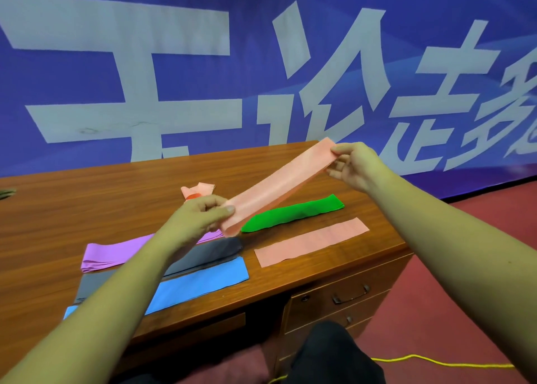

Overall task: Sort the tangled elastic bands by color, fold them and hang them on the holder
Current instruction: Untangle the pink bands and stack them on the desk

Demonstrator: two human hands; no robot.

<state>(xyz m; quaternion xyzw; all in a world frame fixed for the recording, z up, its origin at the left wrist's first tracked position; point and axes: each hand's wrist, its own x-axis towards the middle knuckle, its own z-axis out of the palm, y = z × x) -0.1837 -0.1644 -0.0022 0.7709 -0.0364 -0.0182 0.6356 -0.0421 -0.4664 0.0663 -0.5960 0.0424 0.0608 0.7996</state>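
Your left hand (200, 218) pinches the near end of a salmon-pink band (279, 184), thumb on top and fingers (213, 202) curled in. Your right hand (357, 165) pinches the far end, fingertips closed on the edge. The band runs taut and flat between them, lifted off the table (72, 209).

- Under the held band: green band (293, 212), lying on the table.
- Below your right fingers, nearer you: second pink band (312, 241), flat.
- Under your left forearm: purple band (113, 251), grey band (209, 253) and blue band (203, 286), side by side.
- Just beyond your left fingers: small pink-and-red heap (199, 190).
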